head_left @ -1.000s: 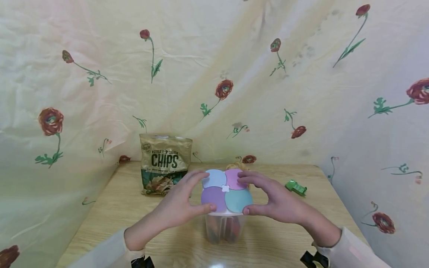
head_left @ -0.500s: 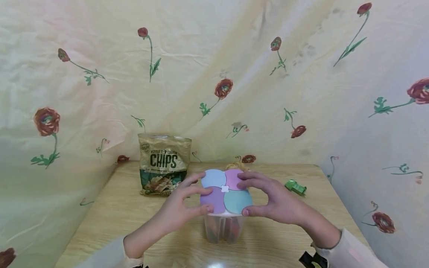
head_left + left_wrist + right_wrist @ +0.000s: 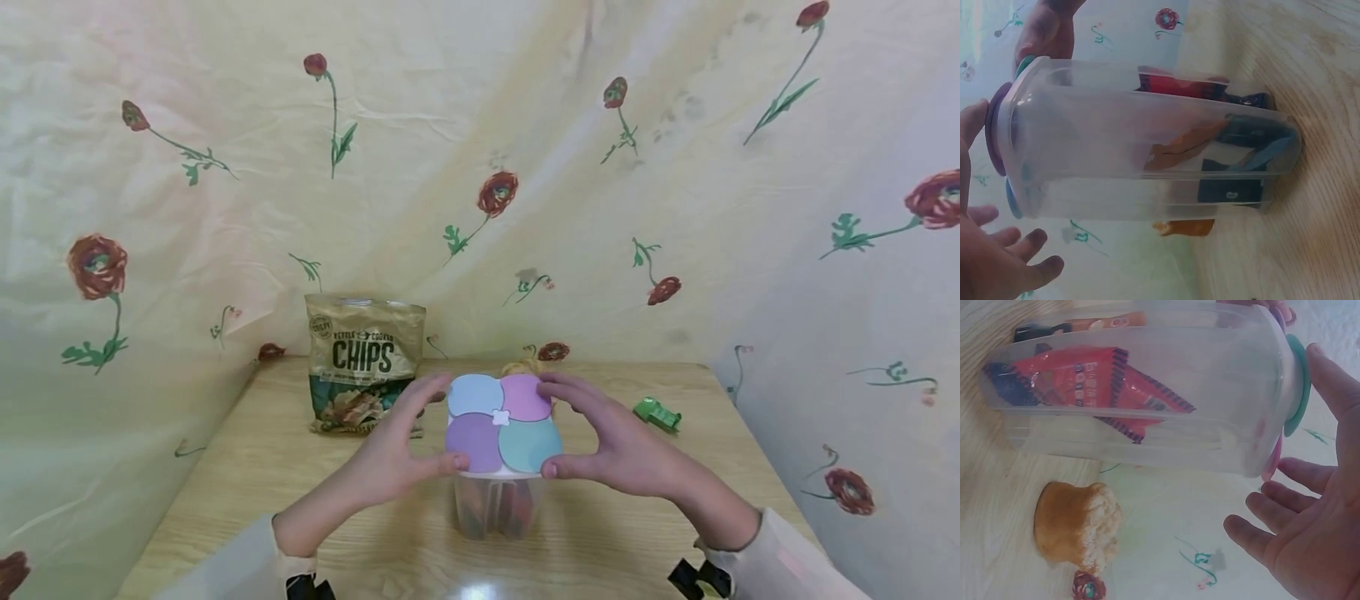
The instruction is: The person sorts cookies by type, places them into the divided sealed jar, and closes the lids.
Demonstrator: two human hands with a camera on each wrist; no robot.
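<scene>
A tall clear plastic container (image 3: pixel 498 507) stands upright on the wooden table, its top covered by a lid (image 3: pixel 476 443) with blue, pink, purple and teal rounded flaps. My left hand (image 3: pixel 393 450) spreads along the lid's left side, thumb on the purple flap's near edge; in the left wrist view its other fingers stretch past the lid. On the right side, my right hand (image 3: pixel 626 446) has its thumb at the teal flap and fingertips by the pink one. Red snack packets (image 3: pixel 1079 378) and dark and orange-brown wrapped items (image 3: pixel 1241 140) lie low inside the container.
A standing bag of chips (image 3: pixel 366 367) is at the back left. A small crumpled green wrapper or toy (image 3: pixel 657 414) lies on the right. Behind the container sits a golden-brown muffin-like item (image 3: pixel 1075 522). A flowered cloth (image 3: pixel 420 167) hangs behind the table.
My left index finger came in over the purple flap half a second ago and now reaches back along the lid's far left side. My right fingertips have drawn back toward the pink flap's outer edge.
</scene>
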